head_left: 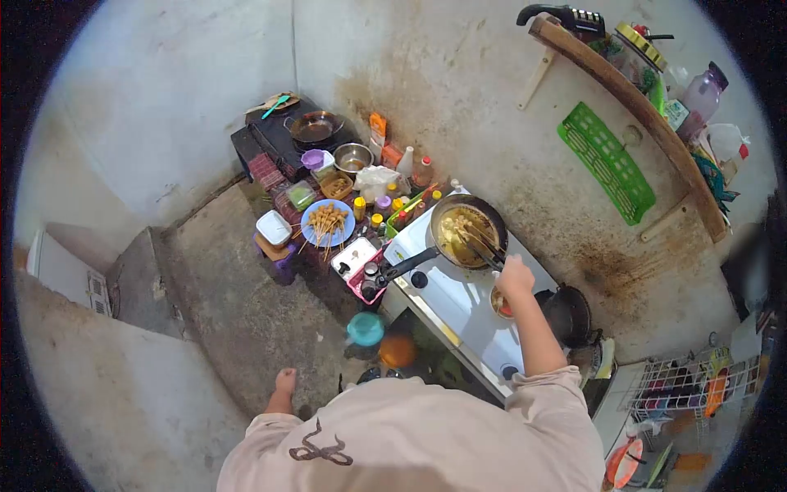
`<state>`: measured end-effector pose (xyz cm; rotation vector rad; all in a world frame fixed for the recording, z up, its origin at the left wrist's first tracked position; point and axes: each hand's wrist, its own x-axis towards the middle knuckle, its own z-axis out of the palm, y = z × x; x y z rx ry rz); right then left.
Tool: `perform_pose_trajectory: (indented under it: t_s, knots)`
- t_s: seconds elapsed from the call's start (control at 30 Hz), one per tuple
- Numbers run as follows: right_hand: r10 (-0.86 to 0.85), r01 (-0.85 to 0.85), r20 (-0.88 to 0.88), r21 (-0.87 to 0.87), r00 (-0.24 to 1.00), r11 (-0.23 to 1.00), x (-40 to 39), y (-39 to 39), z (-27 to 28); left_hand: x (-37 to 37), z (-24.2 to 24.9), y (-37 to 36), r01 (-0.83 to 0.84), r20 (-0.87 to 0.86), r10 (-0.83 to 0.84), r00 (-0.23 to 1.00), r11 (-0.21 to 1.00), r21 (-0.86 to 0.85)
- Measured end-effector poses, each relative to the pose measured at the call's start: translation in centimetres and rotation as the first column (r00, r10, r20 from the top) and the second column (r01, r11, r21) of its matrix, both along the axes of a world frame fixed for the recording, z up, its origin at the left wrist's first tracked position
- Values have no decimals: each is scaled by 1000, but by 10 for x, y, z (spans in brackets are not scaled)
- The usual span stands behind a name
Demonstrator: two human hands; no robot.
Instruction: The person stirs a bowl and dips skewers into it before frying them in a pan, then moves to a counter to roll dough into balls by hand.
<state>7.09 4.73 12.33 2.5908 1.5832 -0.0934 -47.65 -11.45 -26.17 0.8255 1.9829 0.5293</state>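
Observation:
My right hand is closed around what look like dark tongs, which reach over the right rim of a frying pan. In the pan, pale yellow food and several thin sticks lie in oil. The pan sits on a white stove, its black handle pointing left. Just below my right hand stands a small bowl, partly covered by the forearm. My left hand hangs low beside my body, away from the stove; its fingers are not clear.
Left of the stove are a blue plate of skewered food, several bottles, a white container and a metal bowl. Another pan stands farther back. A black pot is beside my right forearm. A wooden shelf juts from the wall.

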Motion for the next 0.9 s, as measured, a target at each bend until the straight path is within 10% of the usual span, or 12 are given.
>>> perform_pose_trajectory:
  t_s: [0.43,0.63,0.77,0.9]
  knots:
    - [435,-473,340,31,833,881,39,41,-34,58,68,-3,30,31,-35,999,989,146]
    - [276,-276,23,-24,961,961,30,40,8,34,51,-38,-110,38,109,993,993,32]
    - [-5,-52,-515,-95,857,994,68,49,-9,23,43,-68,-256,111,253,961,967,8]
    - [-86,-8,-499,-183,862,983,70,38,-1,14,29,-89,-213,26,213,977,977,17]
